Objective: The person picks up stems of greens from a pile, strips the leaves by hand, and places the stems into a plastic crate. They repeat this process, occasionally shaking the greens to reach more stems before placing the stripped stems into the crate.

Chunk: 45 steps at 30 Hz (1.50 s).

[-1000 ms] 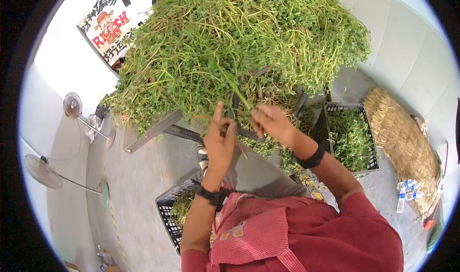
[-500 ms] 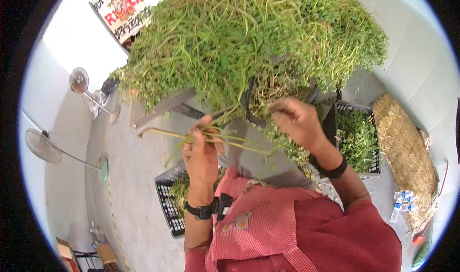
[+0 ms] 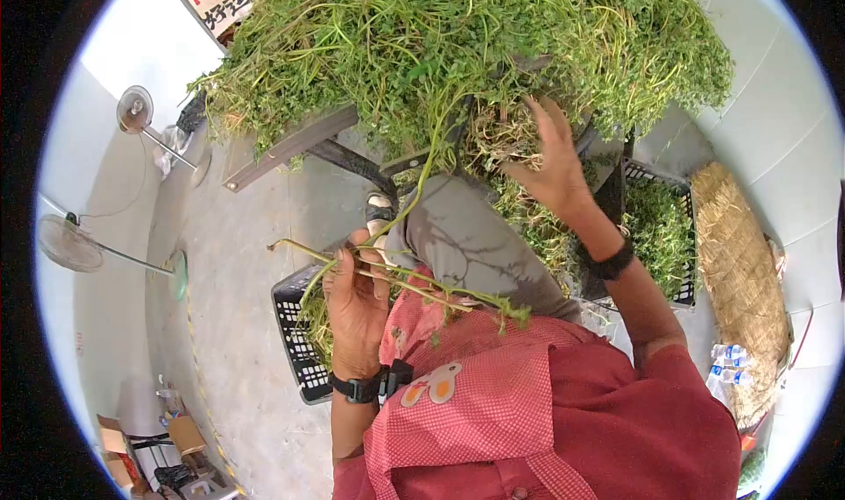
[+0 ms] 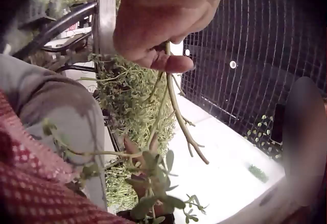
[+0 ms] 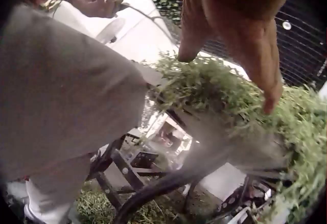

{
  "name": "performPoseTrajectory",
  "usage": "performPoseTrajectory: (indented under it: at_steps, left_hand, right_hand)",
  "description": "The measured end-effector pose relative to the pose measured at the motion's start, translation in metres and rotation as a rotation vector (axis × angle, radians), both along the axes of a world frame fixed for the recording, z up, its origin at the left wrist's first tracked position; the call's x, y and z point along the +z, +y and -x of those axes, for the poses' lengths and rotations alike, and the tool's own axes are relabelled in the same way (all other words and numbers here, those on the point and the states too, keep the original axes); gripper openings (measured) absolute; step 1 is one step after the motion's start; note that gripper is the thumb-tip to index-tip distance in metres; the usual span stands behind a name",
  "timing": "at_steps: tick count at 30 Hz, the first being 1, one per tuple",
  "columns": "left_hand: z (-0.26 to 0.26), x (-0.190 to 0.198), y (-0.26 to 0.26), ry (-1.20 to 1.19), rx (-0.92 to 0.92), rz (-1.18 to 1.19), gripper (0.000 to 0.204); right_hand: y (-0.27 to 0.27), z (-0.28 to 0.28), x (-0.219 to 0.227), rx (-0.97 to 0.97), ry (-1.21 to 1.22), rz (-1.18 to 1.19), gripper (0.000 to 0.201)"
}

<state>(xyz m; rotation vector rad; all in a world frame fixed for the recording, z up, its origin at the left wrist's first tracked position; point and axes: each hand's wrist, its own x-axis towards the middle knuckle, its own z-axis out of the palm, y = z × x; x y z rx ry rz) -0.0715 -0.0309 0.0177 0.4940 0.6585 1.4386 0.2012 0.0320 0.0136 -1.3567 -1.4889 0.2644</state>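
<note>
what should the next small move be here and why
Probably ease the left grip back gently to draw the long stem clear of the pile. That stem seems held there along with shorter ones, and its other end appears to run up into the pile. The right grip looks free, fingers spread with nothing visible in them.

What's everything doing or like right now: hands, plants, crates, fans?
Left hand: holding stems
Stems: gripped, ends sticking out
Right hand: fingers spread, holding nothing
Green plants: heaped up
Left crate: greens inside
Right crate: greens inside
Fans: standing; spinning unclear
</note>
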Motion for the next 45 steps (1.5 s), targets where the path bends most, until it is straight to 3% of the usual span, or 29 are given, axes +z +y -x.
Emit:
performPoseTrajectory:
  at_steps: [2, 4, 5, 7, 8, 9, 11, 12, 14, 15, 17, 18, 20, 24, 27, 31, 35, 38, 39, 41, 45]
  left_hand:
    - [-0.001, 0.000, -0.001, 0.026, -0.005, -0.019, 0.034]
    - [0.002, -0.002, -0.005, 0.049, -0.084, -0.058, 0.032]
    - [0.006, -0.003, -0.008, 0.054, -0.089, -0.062, 0.032]
    - [0.012, -0.003, -0.012, 0.052, -0.107, -0.152, 0.031]
    - [0.013, 0.002, -0.014, 0.066, 0.049, -0.094, 0.030]
    - [0.017, 0.006, -0.012, 0.064, 0.044, -0.096, 0.030]
    - [0.035, 0.006, -0.010, -0.052, 0.096, -0.078, 0.028]
    - [0.042, 0.003, -0.008, -0.099, -0.044, -0.165, 0.028]
    - [0.044, -0.005, -0.005, -0.096, -0.016, -0.132, 0.027]
    - [0.043, -0.008, -0.001, -0.092, -0.001, -0.116, 0.027]
    - [0.040, -0.016, 0.006, -0.132, 0.013, -0.063, 0.027]
    - [0.040, -0.020, 0.008, -0.164, 0.003, -0.039, 0.028]
    - [0.036, -0.022, 0.010, -0.146, 0.042, 0.022, 0.029]
    - [0.033, -0.030, 0.020, -0.148, 0.035, 0.032, 0.029]
    - [0.038, -0.037, 0.026, -0.140, -0.005, -0.039, 0.029]
    - [0.041, -0.041, 0.028, -0.141, 0.011, -0.068, 0.030]
    - [0.038, -0.039, 0.029, -0.118, 0.027, -0.097, 0.030]
    - [0.035, -0.037, 0.028, -0.102, 0.053, -0.067, 0.029]
    - [0.034, -0.037, 0.028, -0.091, 0.055, -0.076, 0.028]
    - [0.033, -0.035, 0.028, -0.068, 0.081, -0.070, 0.027]
    - [0.030, -0.033, 0.026, -0.056, 0.135, -0.029, 0.027]
  right_hand:
    - [0.010, 0.026, 0.014, -0.207, -0.287, -0.162, 0.060]
    - [0.011, 0.050, 0.031, -0.004, -0.485, -0.288, 0.052]
    - [0.017, 0.055, 0.032, -0.011, -0.481, -0.292, 0.052]
    - [0.036, 0.058, 0.029, 0.242, -0.755, -0.340, 0.033]
    - [0.043, 0.057, 0.023, 0.238, -0.740, -0.345, 0.020]
    - [0.041, 0.052, 0.024, 0.233, -0.742, -0.346, 0.020]
    - [0.027, 0.035, 0.024, 0.330, -0.731, -0.074, 0.023]
    - [0.016, 0.033, 0.024, 0.342, -0.734, -0.062, 0.023]
    - [-0.008, 0.029, 0.024, 0.456, -0.571, 0.424, 0.028]
    - [-0.018, 0.024, 0.017, 0.452, -0.570, 0.430, 0.028]
    - [-0.033, 0.014, -0.002, 0.809, -0.242, 0.663, 0.035]
    - [-0.041, 0.011, -0.010, 0.808, -0.243, 0.667, 0.035]
    - [-0.052, 0.007, -0.026, 0.786, -0.173, 0.413, 0.038]
    - [-0.047, -0.006, -0.052, 0.675, -0.065, 0.266, 0.035]
    - [-0.045, -0.012, -0.040, 0.588, 0.020, 0.423, 0.033]
    - [-0.047, -0.008, -0.034, 0.391, -0.064, 0.308, 0.024]
    - [-0.059, 0.010, -0.003, 0.404, -0.042, 0.305, 0.020]
    - [-0.064, 0.028, 0.013, 0.636, 0.026, 0.434, 0.020]
    - [-0.061, 0.032, 0.012, 0.643, 0.024, 0.433, 0.020]
    - [-0.054, 0.041, 0.005, 0.773, 0.116, 0.687, 0.020]
    - [-0.048, 0.061, -0.031, 0.856, 0.170, 0.708, 0.030]
